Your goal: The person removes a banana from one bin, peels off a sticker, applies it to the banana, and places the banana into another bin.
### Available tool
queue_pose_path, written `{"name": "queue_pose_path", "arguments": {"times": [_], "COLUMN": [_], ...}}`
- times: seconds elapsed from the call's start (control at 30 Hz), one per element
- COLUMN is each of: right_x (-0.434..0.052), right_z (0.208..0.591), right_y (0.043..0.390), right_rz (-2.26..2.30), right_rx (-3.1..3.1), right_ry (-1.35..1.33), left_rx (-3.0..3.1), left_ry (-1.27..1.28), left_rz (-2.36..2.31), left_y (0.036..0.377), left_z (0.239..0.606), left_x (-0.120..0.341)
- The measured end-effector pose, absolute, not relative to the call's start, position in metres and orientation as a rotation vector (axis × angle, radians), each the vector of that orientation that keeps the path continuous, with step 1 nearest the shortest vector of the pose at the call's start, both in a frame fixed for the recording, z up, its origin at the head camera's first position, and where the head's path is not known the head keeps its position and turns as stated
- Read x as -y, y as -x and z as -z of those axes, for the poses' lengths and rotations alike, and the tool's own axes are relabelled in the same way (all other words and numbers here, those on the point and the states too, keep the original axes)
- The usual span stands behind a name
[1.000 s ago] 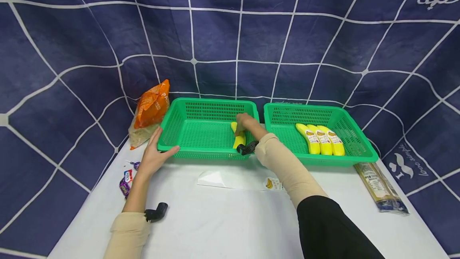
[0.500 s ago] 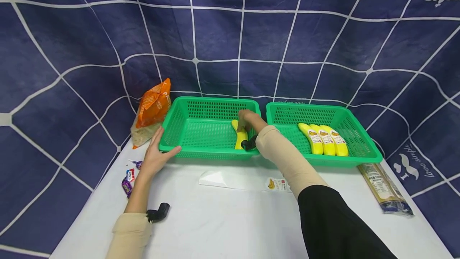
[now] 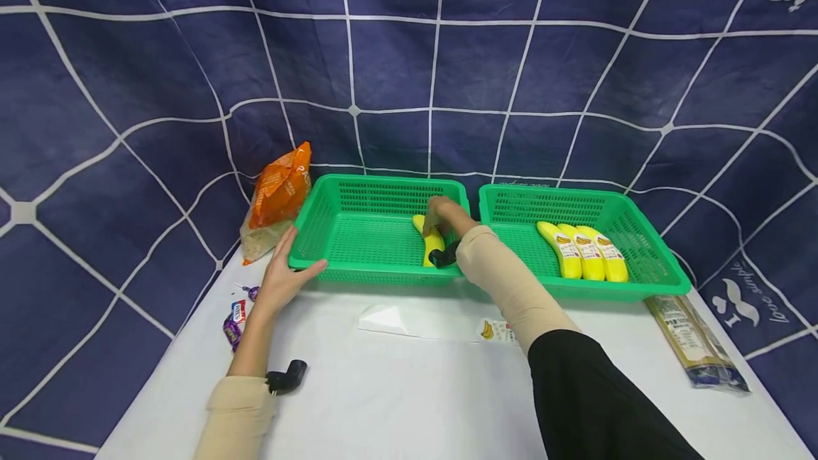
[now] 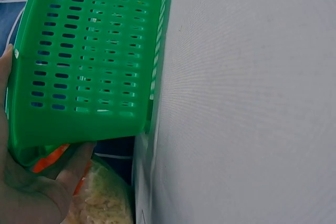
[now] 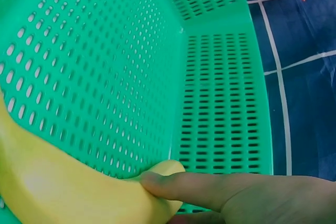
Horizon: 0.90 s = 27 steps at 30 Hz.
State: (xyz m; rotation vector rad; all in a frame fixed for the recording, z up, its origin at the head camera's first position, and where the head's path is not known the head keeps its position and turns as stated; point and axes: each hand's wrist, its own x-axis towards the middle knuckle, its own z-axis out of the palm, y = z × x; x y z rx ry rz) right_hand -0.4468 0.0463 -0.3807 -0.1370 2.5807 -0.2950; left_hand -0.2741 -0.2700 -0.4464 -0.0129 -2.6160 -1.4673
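In the head view, my left hand (image 3: pixel 284 282) is at the front left corner of the left green basket (image 3: pixel 377 273). Its thumb lies along the front rim and its straight fingers extend beside the left wall; the left wrist view has the same hand (image 4: pixel 39 192) spread around the corner. Inside that basket, against its right side, a yellow banana (image 3: pixel 432 250) lies lengthwise. My right hand (image 3: pixel 442 215) reaches in over it. Up close, the right thumb presses near one tip of the banana (image 5: pixel 68 182), other fingers partly hidden beneath.
A second green basket (image 3: pixel 594 291) on the right holds three labelled bananas (image 3: pixel 583 250). An orange bag (image 3: pixel 281 190) leans behind the left hand. Wrapped sweets (image 3: pixel 233 321) lie at left, a clear wrapper with a banana label (image 3: pixel 422 324) in front, a flat packet (image 3: pixel 696 343) at right.
The right hand's fingers have drawn slightly to the right, and more of the banana shows. My left hand stays at the basket corner. The head view has shifted a little.
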Motion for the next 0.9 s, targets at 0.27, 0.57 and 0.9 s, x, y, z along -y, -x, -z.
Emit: {"name": "queue_pose_path", "arguments": {"times": [0.27,0.57,0.9], "right_x": [-0.044,-0.048,-0.043], "right_z": [0.384,0.377,0.361], "right_y": [0.455,0.449,0.44], "right_rz": [0.38,0.423,0.461], "right_rx": [-2.625,-2.639,-2.736], "right_ry": [0.069,0.087,0.149], "left_rx": [2.615,2.611,2.626], "left_ry": [0.01,0.009,-0.016], "left_rz": [1.464,1.454,1.481], "left_y": [0.273,0.272,0.274], "left_z": [0.447,0.447,0.445], "left_x": [0.268,0.269,0.271]}}
